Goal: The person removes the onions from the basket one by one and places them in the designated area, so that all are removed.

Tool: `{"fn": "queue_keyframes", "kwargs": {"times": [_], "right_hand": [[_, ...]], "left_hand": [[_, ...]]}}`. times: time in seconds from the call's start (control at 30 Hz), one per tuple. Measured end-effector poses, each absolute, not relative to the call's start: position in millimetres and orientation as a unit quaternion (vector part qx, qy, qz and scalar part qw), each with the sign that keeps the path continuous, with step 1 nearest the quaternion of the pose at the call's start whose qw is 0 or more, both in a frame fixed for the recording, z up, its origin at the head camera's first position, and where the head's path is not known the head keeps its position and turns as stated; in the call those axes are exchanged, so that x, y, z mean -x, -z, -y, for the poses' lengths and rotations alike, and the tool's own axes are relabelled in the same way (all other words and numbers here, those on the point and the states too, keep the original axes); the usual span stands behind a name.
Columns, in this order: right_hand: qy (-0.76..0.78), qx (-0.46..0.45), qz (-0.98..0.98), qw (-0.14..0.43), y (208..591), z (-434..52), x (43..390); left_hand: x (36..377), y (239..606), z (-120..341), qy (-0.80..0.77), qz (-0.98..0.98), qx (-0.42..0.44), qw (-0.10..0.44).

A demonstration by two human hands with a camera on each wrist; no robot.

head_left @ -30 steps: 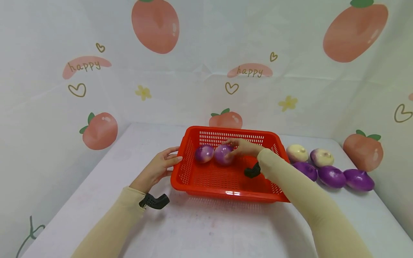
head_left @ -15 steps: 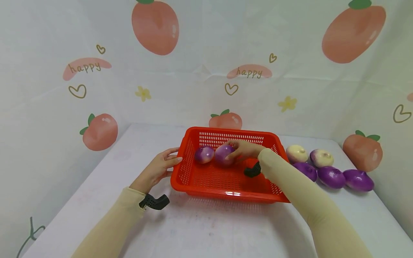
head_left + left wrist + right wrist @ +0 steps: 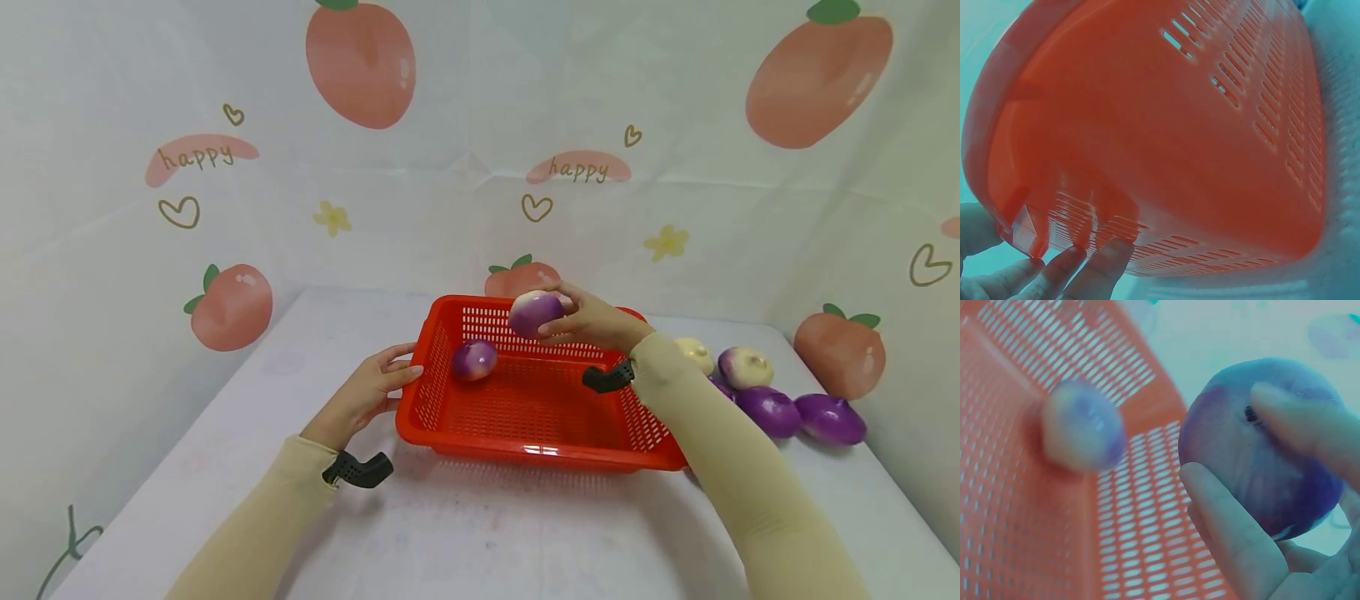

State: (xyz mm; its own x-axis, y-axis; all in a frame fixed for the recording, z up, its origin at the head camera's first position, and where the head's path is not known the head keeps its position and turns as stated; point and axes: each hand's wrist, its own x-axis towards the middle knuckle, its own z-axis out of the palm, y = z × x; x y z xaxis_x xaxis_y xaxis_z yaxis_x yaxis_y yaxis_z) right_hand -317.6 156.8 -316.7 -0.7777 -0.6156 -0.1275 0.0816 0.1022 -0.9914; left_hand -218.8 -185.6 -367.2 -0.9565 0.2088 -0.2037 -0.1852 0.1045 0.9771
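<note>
My right hand [image 3: 592, 321] grips a purple-and-white onion [image 3: 534, 315], held up over the back part of the red basket [image 3: 540, 450]. In the right wrist view the thumb lies across the onion [image 3: 1260, 450] near a small dark spot, and the fingers curl round its side. A second onion [image 3: 474, 360] rests inside the basket at its left end. At the basket's left side, my left hand [image 3: 371, 387] holds the rim with the thumb over the edge. The left wrist view shows its fingers [image 3: 1104, 262] against the outer slotted wall.
To the right of the basket, on the white table [image 3: 450, 533], lie several more onions: a pale one [image 3: 746, 367] behind and purple ones [image 3: 832, 419] in front. The right forearm partly covers this group. A white cloth with fruit prints [image 3: 420, 200] hangs behind the table.
My right hand has lifted the onion from the basket floor, raising it up and slightly to the right. The left hand and the other onion in the basket have stayed put.
</note>
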Motion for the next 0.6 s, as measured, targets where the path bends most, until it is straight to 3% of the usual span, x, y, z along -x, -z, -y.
{"fn": "queue_keyframes", "kwargs": {"times": [0.6], "right_hand": [[0.688,0.239,-0.653,0.206,299.1,-205.4,277.2]], "left_hand": [[219.0,367.9,186.7,-0.667,-0.73,-0.026,0.146]]}}
